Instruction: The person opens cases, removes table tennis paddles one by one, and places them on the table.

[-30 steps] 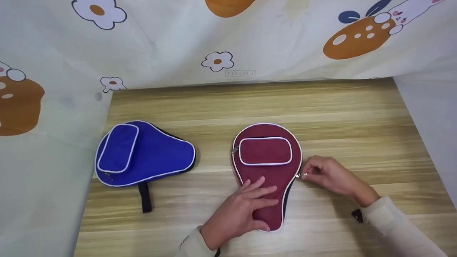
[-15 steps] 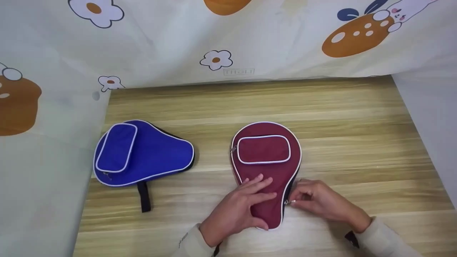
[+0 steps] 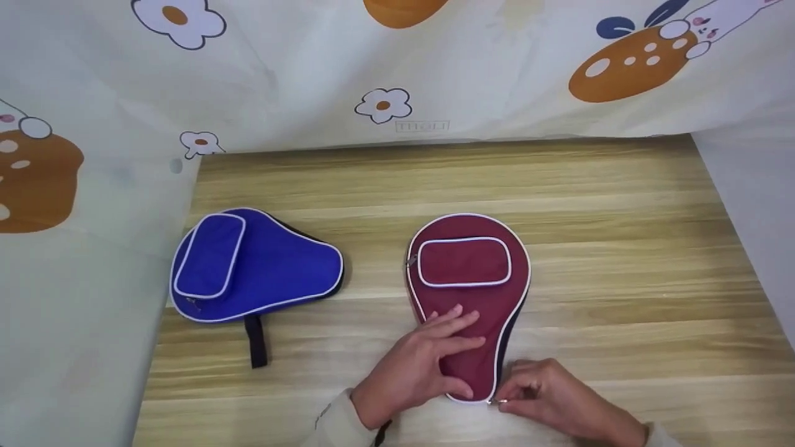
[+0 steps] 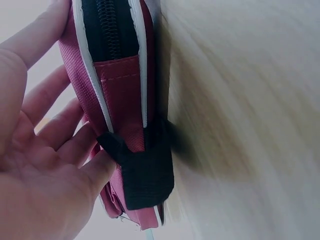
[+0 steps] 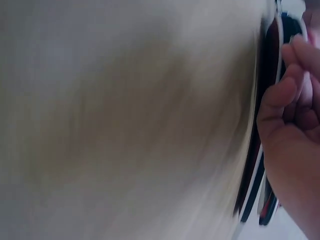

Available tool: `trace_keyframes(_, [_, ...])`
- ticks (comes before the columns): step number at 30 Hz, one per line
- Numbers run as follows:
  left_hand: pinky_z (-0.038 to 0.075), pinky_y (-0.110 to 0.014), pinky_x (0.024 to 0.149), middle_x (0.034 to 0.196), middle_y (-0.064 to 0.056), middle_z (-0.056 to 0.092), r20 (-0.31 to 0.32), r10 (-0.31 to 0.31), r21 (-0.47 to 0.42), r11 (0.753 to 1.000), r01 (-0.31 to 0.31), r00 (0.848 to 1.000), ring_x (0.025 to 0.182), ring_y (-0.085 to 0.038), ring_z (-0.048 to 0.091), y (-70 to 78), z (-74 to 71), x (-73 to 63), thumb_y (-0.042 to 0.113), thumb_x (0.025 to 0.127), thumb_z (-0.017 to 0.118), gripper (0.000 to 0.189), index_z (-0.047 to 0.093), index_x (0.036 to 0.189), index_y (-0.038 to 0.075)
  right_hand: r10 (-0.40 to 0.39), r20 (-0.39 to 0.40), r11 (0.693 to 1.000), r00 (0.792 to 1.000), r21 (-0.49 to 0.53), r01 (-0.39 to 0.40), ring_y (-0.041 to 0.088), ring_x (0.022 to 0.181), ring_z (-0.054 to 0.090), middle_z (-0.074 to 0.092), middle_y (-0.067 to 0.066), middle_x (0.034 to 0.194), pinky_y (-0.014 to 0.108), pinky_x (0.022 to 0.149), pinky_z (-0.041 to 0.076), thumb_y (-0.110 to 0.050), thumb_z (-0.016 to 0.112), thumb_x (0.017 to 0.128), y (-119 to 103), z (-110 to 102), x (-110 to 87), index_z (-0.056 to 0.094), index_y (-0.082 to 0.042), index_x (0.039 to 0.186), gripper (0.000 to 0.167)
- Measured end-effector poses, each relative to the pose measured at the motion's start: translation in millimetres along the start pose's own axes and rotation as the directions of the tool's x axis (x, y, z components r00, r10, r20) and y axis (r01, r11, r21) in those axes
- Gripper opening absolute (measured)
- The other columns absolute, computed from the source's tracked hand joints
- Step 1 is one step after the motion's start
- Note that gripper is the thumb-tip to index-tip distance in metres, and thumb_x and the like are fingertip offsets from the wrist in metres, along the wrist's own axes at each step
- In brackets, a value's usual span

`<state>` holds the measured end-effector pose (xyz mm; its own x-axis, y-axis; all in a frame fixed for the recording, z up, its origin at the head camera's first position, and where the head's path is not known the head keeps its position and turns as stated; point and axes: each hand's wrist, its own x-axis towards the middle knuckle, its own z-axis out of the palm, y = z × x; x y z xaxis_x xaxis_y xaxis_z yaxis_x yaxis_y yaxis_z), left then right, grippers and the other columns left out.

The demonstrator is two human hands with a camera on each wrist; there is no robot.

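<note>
A dark red table tennis bat case [image 3: 481,304] with white piping lies on the table, its rounded end away from me. My left hand [image 3: 411,371] rests on its narrow end with spread fingers, the thumb near the bottom edge. At the lower right corner of that end, my right hand [image 3: 553,397] pinches the silver zipper pull [image 3: 500,401]. The left wrist view shows the case's side, with a black zipper [image 4: 107,27] and a black strap [image 4: 148,175]. In the right wrist view the fingertips meet at the case's dark edge; the pull is hard to make out there.
A blue bat case [image 3: 289,267] lies on the left of the wood-grain table [image 3: 596,205], its black strap [image 3: 256,341] pointing toward me. A patterned cloth [image 3: 298,74] hangs behind the table, and pale walls stand at both sides.
My right hand has drawn the zipper pull toward me along the red case's right edge, from its middle to the bottom corner. My left hand has stayed on the case.
</note>
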<state>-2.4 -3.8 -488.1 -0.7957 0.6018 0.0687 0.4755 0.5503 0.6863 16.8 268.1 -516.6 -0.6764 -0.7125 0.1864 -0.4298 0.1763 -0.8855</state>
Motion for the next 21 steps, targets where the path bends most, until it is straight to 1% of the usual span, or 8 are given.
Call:
trace_keyframes(2, [0.034, -0.042, 0.126, 0.160, 0.010, 0.045, 0.002, -0.002, 0.002, 1.000, 0.002, 1.000, 0.153, -0.018, 0.038, 0.1, 0.5, 0.3, 0.042, 0.072, 0.089, 0.070, 0.066, 0.136, 0.029, 0.021, -0.032, 1.000, 0.999, 0.006, -0.021, 0.007, 0.077, 0.065, 0.073, -0.002, 0.084, 0.013, 0.068, 0.051, -0.002, 0.079, 0.085, -4, 8, -1.8, 0.079, -0.015, 0.095, 0.017])
trace_keyframes(6, [0.033, -0.041, 0.126, 0.160, 0.011, 0.044, -0.001, -0.005, 0.004, 1.000, 0.005, 1.000, 0.153, -0.017, 0.037, -0.1, 0.9, 1.1, 0.043, 0.072, 0.089, 0.070, 0.066, 0.136, 0.028, 0.021, -0.111, 1.000, 0.994, 0.014, -0.020, 0.009, 0.083, 0.068, 0.076, 0.002, 0.089, 0.014, 0.071, 0.053, 0.001, 0.080, 0.083, -8, 25, -4.0, 0.080, -0.013, 0.095, 0.019])
trace_keyframes(8, [0.034, -0.041, 0.126, 0.160, 0.010, 0.045, -0.010, 0.001, 0.010, 1.000, -0.001, 1.000, 0.153, -0.017, 0.038, 0.1, 1.1, 1.2, 0.044, 0.071, 0.089, 0.071, 0.067, 0.136, 0.028, 0.002, -0.152, 1.000, 0.988, 0.008, -0.001, 0.010, 0.082, 0.068, 0.077, 0.004, 0.090, 0.013, 0.070, 0.054, 0.003, 0.081, 0.082, -10, 33, -4.6, 0.080, -0.011, 0.094, 0.019])
trace_keyframes(11, [0.034, -0.041, 0.125, 0.160, 0.010, 0.046, -0.024, 0.010, 0.018, 1.000, -0.009, 1.000, 0.153, -0.017, 0.038, 0.1, 1.3, 1.2, 0.045, 0.070, 0.089, 0.071, 0.067, 0.135, 0.028, -0.020, -0.205, 1.000, 0.979, -0.011, 0.019, 0.009, 0.076, 0.067, 0.077, 0.006, 0.090, 0.010, 0.063, 0.052, 0.005, 0.081, 0.080, -12, 44, -4.9, 0.081, -0.008, 0.096, 0.021])
trace_keyframes(14, [0.035, -0.042, 0.125, 0.159, 0.009, 0.046, -0.035, 0.015, 0.008, 1.000, -0.015, 0.999, 0.153, -0.018, 0.039, 0.3, 1.0, 0.7, 0.044, 0.070, 0.090, 0.070, 0.068, 0.135, 0.027, -0.059, -0.253, 0.997, 0.966, -0.068, 0.043, 0.007, 0.071, 0.065, 0.077, 0.006, 0.087, 0.007, 0.061, 0.050, 0.007, 0.082, 0.076, -13, 54, -3.5, 0.081, -0.007, 0.095, 0.023])
trace_keyframes(18, [0.035, -0.042, 0.125, 0.159, 0.009, 0.047, -0.036, 0.010, -0.014, 1.000, -0.011, 0.999, 0.152, -0.018, 0.039, 0.1, 1.6, 0.5, 0.041, 0.070, 0.091, 0.070, 0.068, 0.135, 0.027, -0.082, -0.299, 0.988, 0.951, -0.152, 0.037, 0.000, 0.066, 0.062, 0.076, 0.001, 0.079, 0.003, 0.059, 0.046, 0.008, 0.084, 0.071, -15, 66, -1.3, 0.081, -0.007, 0.091, 0.025])
trace_keyframes(21, [0.035, -0.042, 0.125, 0.159, 0.010, 0.047, -0.027, 0.003, -0.014, 1.000, -0.003, 1.000, 0.152, -0.017, 0.039, -0.1, 2.3, 0.9, 0.041, 0.071, 0.091, 0.070, 0.067, 0.135, 0.027, -0.089, -0.317, 0.979, 0.944, -0.202, 0.025, -0.003, 0.063, 0.059, 0.074, -0.003, 0.075, 0.001, 0.059, 0.043, 0.007, 0.086, 0.069, -15, 70, -0.9, 0.081, -0.008, 0.089, 0.026])
